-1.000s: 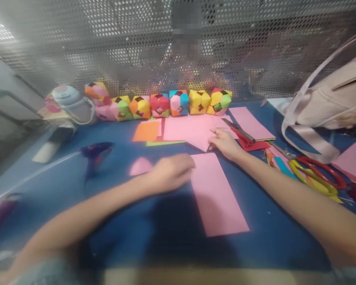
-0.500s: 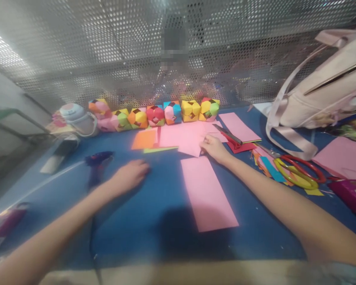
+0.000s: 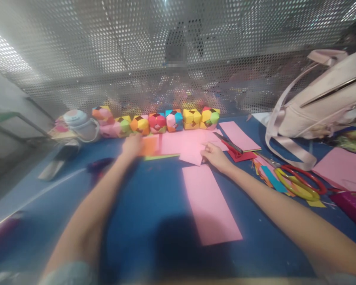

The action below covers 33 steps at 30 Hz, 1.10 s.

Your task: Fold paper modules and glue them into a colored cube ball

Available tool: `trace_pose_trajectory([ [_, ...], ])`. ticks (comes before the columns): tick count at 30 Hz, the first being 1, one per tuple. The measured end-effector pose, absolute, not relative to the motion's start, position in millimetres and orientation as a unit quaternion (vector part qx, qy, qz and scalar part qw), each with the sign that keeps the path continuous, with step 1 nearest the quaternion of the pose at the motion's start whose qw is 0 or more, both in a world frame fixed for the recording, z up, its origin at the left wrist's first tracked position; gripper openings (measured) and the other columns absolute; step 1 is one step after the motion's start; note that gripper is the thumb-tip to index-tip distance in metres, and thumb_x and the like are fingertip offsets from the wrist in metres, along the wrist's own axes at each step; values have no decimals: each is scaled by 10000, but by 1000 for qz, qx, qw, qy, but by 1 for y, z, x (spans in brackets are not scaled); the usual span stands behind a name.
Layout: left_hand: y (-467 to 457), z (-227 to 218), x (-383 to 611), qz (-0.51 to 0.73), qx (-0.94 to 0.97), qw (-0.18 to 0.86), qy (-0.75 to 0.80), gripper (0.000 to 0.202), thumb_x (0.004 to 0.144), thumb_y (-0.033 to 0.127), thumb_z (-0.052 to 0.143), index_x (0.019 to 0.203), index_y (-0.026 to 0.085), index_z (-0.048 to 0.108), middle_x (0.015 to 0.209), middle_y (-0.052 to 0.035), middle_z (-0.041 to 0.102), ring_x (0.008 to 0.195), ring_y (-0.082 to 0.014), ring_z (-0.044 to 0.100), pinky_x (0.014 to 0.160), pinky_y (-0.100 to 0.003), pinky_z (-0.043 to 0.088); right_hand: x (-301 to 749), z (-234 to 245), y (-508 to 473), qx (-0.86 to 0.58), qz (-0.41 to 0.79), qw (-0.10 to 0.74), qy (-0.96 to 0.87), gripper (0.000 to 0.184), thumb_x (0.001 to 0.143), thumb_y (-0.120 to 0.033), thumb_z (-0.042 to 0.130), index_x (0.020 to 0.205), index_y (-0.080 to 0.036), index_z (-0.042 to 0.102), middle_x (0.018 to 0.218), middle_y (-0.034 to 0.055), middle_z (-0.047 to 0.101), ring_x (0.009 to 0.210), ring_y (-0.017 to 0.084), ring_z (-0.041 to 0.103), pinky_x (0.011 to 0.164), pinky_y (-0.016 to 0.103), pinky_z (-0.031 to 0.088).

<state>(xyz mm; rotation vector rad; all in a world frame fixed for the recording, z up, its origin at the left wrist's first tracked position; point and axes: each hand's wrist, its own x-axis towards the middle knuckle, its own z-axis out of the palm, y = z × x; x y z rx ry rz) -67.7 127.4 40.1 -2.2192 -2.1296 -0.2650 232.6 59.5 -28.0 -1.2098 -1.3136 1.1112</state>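
Observation:
My right hand (image 3: 215,155) is closed, with thumb and fingers pinching the edge of a small pink paper piece (image 3: 191,153). Behind that piece lie larger pink sheets (image 3: 175,141). A long pink paper strip (image 3: 211,206) lies on the blue table nearer to me. My left hand (image 3: 132,145), blurred by motion, is at the left edge of an orange paper square (image 3: 150,145); its fingers are smeared, so whether it grips anything is unclear. Right of my right hand rest black-and-red scissors (image 3: 233,145) on red paper.
Several folded paper balls (image 3: 157,122) line the back, before a perforated metal panel (image 3: 130,51). Yellow and red scissors (image 3: 298,183) lie on paper scraps at right, beside a pale bag (image 3: 317,103). At left are a bottle (image 3: 79,124) and a dark blue glue gun (image 3: 98,165).
My left hand has moved away from me across the table, up to the orange paper. My right hand keeps its pinch on the small pink piece. The view has tilted slightly.

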Motion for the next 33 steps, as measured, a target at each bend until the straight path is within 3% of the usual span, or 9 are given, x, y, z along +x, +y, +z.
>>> trace_pose_trajectory([
  [6,139,27,-65,-105,-702,22,-704,478,853,338,365,1268,137,491,1173,-226,553,1064,-362,543,831,-459,450,231,-26,59,-496,466,496,-540,258,665,-201,520,921,-165,528,558,-82,553,413,79,525,423,200,424],
  [10,119,24,-57,-118,-705,30,-699,547,834,477,387,1295,190,454,1401,-219,351,1234,-421,374,866,-571,412,231,-27,60,-497,465,498,-538,259,672,-208,526,928,-165,528,556,-81,554,418,82,530,424,203,433],
  [13,100,17,-54,-93,-722,17,-686,607,808,534,413,1305,186,416,1459,-225,245,1280,-445,293,854,-615,403,232,-29,62,-496,465,494,-541,255,679,-219,529,928,-168,533,564,-78,556,434,84,537,426,203,431],
  [18,91,6,-60,-140,-745,-9,-652,540,807,437,459,1257,141,433,1353,-231,379,1246,-390,376,908,-502,425,232,-29,61,-499,467,489,-542,276,670,-211,533,943,-168,540,554,-81,541,427,81,522,428,201,425],
  [21,101,2,-60,-169,-748,-7,-642,494,784,345,500,1210,98,457,1336,-237,390,1278,-366,343,988,-463,371,231,-29,60,-499,468,489,-541,273,666,-215,531,935,-170,536,562,-79,541,432,82,518,431,203,425],
  [28,105,10,-45,-233,-725,-27,-648,364,783,280,497,1110,120,505,1305,-224,432,1279,-373,338,1002,-502,334,231,-27,60,-496,462,494,-544,221,687,-252,522,894,-177,524,563,-78,547,434,83,512,431,204,428],
  [31,92,17,-34,-325,-704,-141,-615,262,780,283,505,1005,158,553,1290,-173,459,1267,-352,360,1002,-488,338,230,-21,58,-500,460,492,-545,208,712,-281,520,894,-181,511,526,-81,521,432,89,510,438,208,424],
  [33,82,18,-22,-359,-693,-229,-582,266,780,303,521,1003,164,559,1186,-136,545,1149,-288,490,936,-421,418,227,-14,53,-498,464,482,-552,205,721,-302,519,889,-186,504,521,-80,510,445,94,510,450,213,425],
])
